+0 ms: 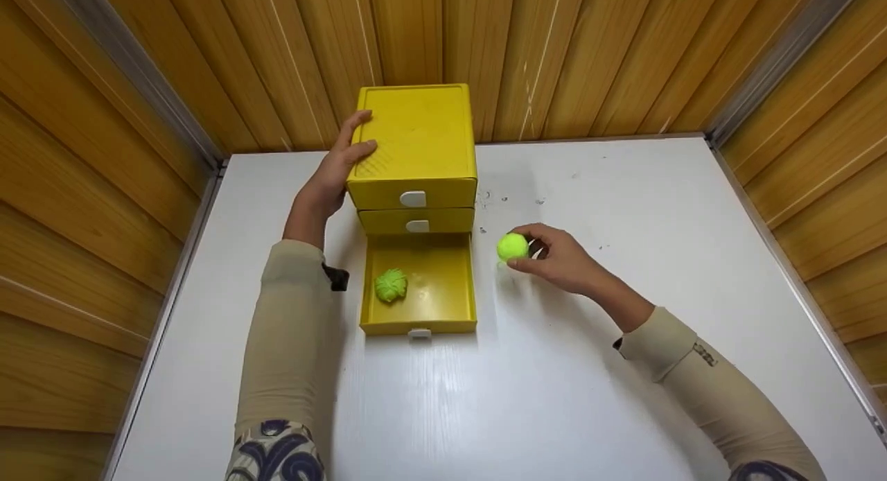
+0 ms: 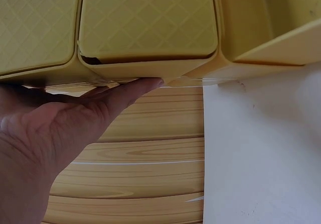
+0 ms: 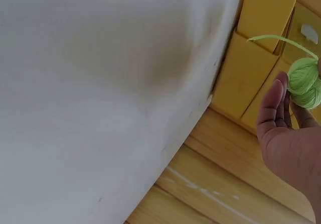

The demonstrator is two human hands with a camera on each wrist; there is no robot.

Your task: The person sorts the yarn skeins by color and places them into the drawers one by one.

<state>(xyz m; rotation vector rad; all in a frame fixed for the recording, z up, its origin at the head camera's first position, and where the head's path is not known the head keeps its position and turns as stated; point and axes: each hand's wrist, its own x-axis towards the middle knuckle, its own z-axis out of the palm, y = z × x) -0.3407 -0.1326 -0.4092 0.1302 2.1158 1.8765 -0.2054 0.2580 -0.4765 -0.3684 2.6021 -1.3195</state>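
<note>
A yellow three-drawer unit (image 1: 416,131) stands at the back, its bottom drawer (image 1: 443,308) pulled out and the upper two closed. Inside that drawer, toward its left side, lies a bright green ball of yarn (image 1: 391,285). My left hand (image 1: 339,165) rests against the unit's left side, two fingertips over the top edge; in the left wrist view its visible fingers lie fairly straight along the unit. To the right of the open drawer, my right hand (image 1: 558,256) pinches a yellow-green yarn ball (image 1: 513,247) between thumb and fingers. A loose yarn end (image 3: 281,38) sticks out from this ball.
The unit stands on a white table (image 1: 416,412). Wood-patterned panels (image 1: 575,58) rise behind the table and at both sides. Small dark marks (image 1: 504,199) dot the tabletop right of the unit. White pull tabs (image 1: 414,199) are on the drawer fronts.
</note>
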